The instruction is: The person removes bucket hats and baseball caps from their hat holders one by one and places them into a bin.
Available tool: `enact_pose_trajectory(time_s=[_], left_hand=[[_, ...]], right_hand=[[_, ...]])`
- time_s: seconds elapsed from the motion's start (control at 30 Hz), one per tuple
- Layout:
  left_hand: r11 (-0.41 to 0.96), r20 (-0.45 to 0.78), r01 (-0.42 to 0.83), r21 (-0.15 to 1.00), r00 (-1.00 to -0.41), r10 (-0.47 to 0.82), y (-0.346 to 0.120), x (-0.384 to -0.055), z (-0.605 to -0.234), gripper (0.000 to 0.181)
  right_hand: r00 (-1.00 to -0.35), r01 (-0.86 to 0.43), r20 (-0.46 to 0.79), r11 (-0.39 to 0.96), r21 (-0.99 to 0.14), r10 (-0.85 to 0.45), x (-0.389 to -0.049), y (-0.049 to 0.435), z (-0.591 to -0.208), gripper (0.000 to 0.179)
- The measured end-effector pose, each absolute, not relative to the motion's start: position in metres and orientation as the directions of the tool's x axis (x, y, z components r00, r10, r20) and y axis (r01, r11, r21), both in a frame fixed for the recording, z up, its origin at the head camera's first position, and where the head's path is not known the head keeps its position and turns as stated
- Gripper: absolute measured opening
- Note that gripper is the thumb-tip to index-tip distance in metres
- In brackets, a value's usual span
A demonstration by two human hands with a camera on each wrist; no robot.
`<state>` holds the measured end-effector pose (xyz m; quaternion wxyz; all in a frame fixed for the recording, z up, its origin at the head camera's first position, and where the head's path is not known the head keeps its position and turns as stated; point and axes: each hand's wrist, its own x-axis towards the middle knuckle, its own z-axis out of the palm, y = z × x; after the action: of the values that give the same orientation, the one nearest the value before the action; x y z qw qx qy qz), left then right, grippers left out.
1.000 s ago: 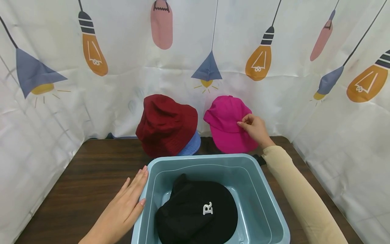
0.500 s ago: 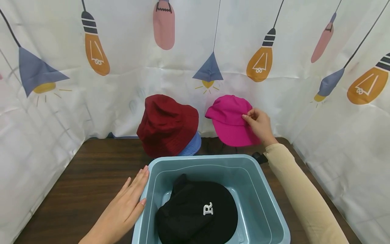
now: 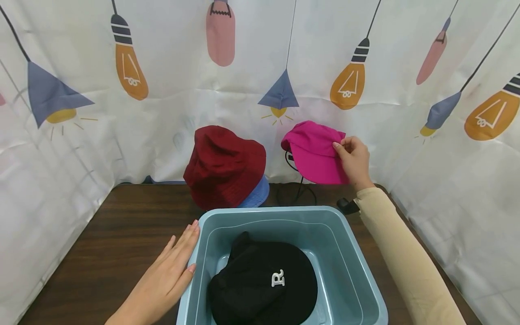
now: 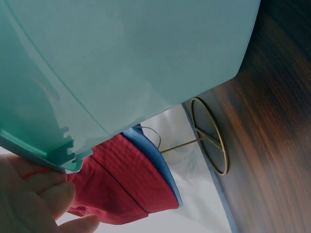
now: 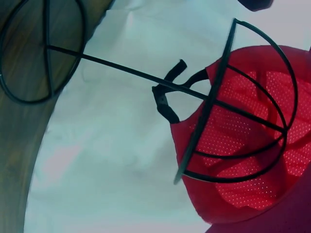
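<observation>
My right hand [image 3: 354, 160] pinches the edge of a bright pink baseball cap [image 3: 318, 153] at the back of the table. In the right wrist view the cap's mesh inside [image 5: 257, 189] hangs partly around the domed top of a black wire hat stand [image 5: 129, 72]; its dark strap dangles open. My left hand [image 3: 162, 273] rests with straight fingers against the left rim of a light blue plastic tub [image 3: 272, 209]. A black cap [image 3: 260, 289] with a white letter lies inside the tub. The right hand itself is not visible in its wrist view.
A dark red bucket hat [image 3: 227, 169] sits over a blue hat [image 3: 257, 194] behind the tub's left corner. A brass-coloured stand base [image 4: 224, 150] is beneath them. A small black object [image 3: 347, 206] lies near the tub's right back corner. A printed curtain [image 3: 170, 113] encloses the table.
The right hand has lifted the pink cap upward and slightly right, uncovering part of the black wire stand. The left hand, tub and other hats have stayed in place.
</observation>
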<state>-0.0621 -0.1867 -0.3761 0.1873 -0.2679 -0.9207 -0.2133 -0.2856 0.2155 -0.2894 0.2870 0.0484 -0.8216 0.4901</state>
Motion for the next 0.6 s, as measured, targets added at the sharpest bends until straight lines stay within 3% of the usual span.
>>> enact_pose_trajectory(time_s=[0.3,0.6], left_hand=[[0.775,0.426,0.55,0.311,-0.81,0.404,-0.187,-0.061,-0.376,0.07],[0.77,0.428,0.551,0.321,-0.81,0.401,-0.188,-0.061,-0.376,0.07]], right_hand=[[-0.82,-0.346,0.521,0.519,-0.782,0.237,-0.283,0.217,-0.279,0.027],[-0.798,-0.36,0.562,0.574,-0.735,0.219,-0.279,0.213,-0.271,0.022]])
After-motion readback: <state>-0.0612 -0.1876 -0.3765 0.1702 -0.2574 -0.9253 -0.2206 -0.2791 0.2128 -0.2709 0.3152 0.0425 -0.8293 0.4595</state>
